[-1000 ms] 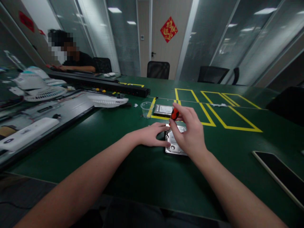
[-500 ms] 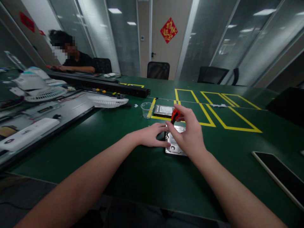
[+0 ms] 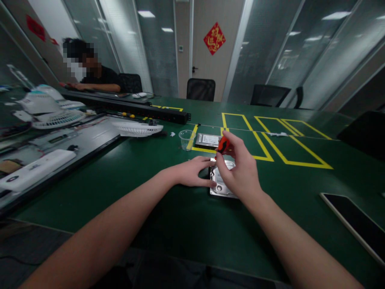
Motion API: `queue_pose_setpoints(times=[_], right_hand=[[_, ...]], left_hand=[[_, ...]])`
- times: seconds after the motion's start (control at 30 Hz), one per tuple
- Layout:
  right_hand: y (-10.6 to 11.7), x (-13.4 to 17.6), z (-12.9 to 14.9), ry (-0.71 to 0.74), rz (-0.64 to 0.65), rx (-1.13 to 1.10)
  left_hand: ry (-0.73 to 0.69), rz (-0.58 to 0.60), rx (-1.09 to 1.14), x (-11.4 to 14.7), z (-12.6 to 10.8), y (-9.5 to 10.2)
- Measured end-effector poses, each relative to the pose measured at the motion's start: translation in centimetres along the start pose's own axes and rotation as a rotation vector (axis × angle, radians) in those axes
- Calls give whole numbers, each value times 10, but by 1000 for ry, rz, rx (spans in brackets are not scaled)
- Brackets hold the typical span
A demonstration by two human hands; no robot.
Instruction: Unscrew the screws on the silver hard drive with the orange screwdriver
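A silver hard drive (image 3: 221, 188) lies flat on the green table in front of me. My left hand (image 3: 195, 171) steadies it from the left, with the thumb against its near left edge and the fingertips at its far left corner. In my right hand (image 3: 239, 170) is a red and black screwdriver (image 3: 223, 144), pinched between thumb and fingers and tilted over the drive's far left part. The screwdriver's tip and the drive's right side are hidden by the hand.
Just beyond stand a clear plastic cup (image 3: 186, 140) and a second hard drive (image 3: 207, 139). White fan parts (image 3: 136, 128) and a large metal panel (image 3: 90, 134) cover the left. A phone-like slab (image 3: 355, 220) lies right. Across the table sits another person (image 3: 102, 78).
The fingers of my right hand have shifted slightly on the screwdriver, and its handle leans a little differently. My left hand and the hard drive stay in place.
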State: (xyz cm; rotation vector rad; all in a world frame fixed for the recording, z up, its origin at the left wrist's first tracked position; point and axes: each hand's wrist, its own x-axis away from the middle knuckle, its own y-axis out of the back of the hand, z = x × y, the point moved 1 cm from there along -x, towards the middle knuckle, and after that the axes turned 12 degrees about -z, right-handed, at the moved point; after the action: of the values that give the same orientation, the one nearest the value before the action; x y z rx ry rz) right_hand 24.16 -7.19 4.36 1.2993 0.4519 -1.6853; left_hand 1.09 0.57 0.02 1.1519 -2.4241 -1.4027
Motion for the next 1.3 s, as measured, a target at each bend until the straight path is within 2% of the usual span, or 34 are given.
queue_pose_setpoints(times=[0.13,0.33,0.8,1.03,1.17,1.3], right_hand=[[0,1,-1,-15,18,-18],[3,-5,5,67,-15,20],[3,-5,4,52,-82,60],[3,-4,5,75,-33,20],[4,-2,4,33,-8,24],[3,-2,3,57,-24,39]], left_hand=[[13,-2,7,0,-1,1],[43,-4,1,1,-7,3],[17,5,-1,0,-6,2],[22,14,-1,2,-4,1],[16,11,11,1,-4,2],[33,10,8,1,-5,2]])
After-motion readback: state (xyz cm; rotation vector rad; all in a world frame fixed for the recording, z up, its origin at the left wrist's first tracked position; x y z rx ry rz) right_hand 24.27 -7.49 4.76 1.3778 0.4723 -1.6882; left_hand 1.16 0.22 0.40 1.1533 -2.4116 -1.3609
